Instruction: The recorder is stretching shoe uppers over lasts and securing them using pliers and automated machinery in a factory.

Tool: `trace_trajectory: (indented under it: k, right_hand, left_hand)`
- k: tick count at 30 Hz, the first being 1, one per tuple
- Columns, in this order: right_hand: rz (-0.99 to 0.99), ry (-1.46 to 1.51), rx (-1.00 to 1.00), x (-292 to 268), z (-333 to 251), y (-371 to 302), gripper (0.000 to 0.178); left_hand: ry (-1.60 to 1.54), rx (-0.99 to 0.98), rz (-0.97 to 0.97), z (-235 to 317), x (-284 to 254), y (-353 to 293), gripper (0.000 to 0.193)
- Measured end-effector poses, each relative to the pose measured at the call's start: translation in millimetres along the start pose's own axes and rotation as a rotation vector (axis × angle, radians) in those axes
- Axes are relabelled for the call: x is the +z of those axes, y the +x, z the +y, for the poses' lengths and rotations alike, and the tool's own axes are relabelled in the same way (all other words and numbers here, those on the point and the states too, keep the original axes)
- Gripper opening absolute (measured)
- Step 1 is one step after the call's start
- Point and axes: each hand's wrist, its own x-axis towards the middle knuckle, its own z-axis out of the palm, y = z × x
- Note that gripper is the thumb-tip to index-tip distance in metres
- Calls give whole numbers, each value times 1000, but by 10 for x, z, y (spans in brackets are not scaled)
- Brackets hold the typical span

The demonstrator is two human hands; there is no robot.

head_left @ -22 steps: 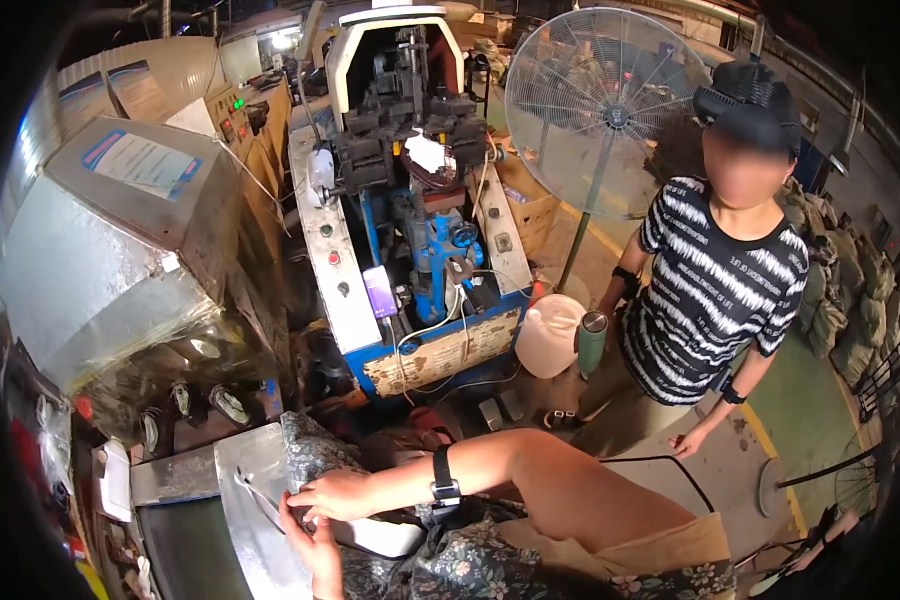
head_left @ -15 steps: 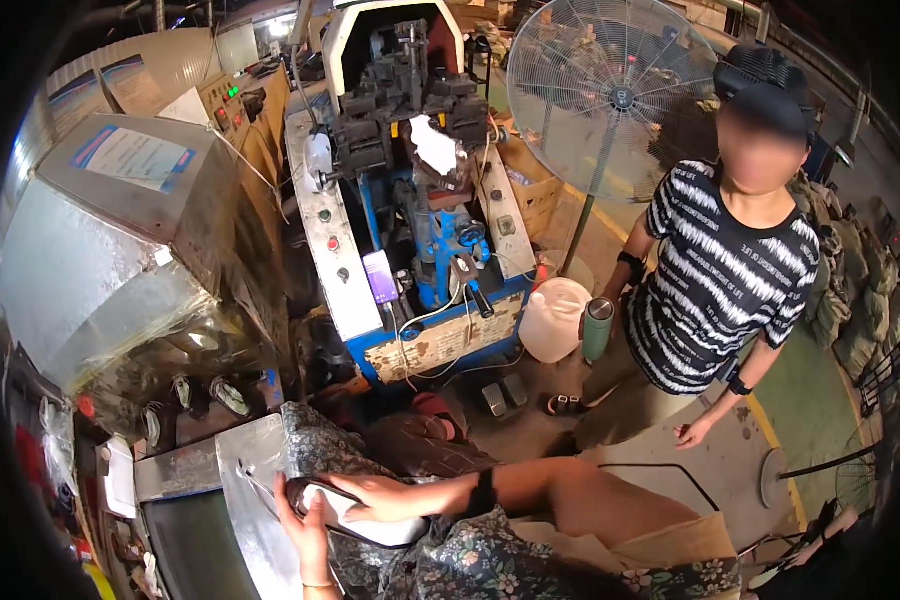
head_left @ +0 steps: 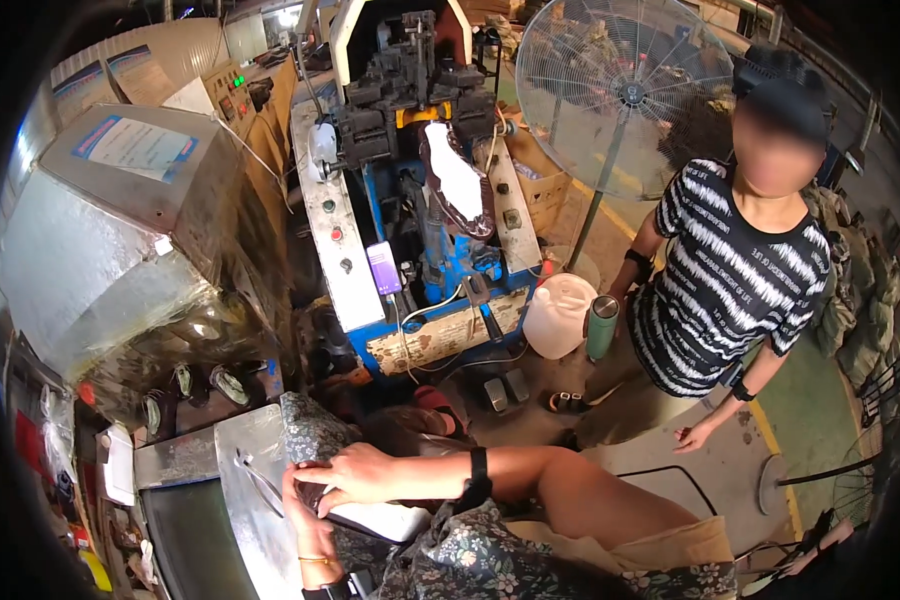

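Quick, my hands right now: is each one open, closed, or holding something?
Left hand: closed around one end of the white-bottomed shoe.
Right hand: over that same end; whether it's gripping or just touching can't be told.

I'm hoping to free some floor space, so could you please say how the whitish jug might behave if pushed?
The whitish jug is probably stiff, as it stands without sagging. Being squat and broad, it may slide before tipping.

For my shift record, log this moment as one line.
Left hand: on white-bottomed shoe | Right hand: on same shoe | Machine: bearing another shoe | Co-worker: standing nearby
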Motion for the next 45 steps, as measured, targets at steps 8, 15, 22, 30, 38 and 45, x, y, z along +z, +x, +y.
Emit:
trace_trajectory:
  k: [8, 15, 22, 30, 38, 45]
  right_hand:
    - [84, -14, -273, -193, 91, 62, 54]
    - [158, 361, -148, -91, 257, 88, 57]
    - [208, 1048, 549, 628, 415, -699, 15]
    - [-50, 1361, 821, 452, 510, -143, 47]
    - [-234, 431, 527, 632, 429, 69, 52]
    - [-117, -525, 106, 463, 299, 204, 28]
  left_hand:
    - [118, 220, 112, -50, 193, -198, 37]
    - [505, 542, 168, -126, 299, -332, 36]
    - [1216, 791, -132, 153, 272, -160, 43]
    - [494, 143, -52, 187, -23, -76, 39]
    - [391, 91, -124, 147, -305, 102, 39]
    - [397, -99, -152, 198, -421, 332, 49]
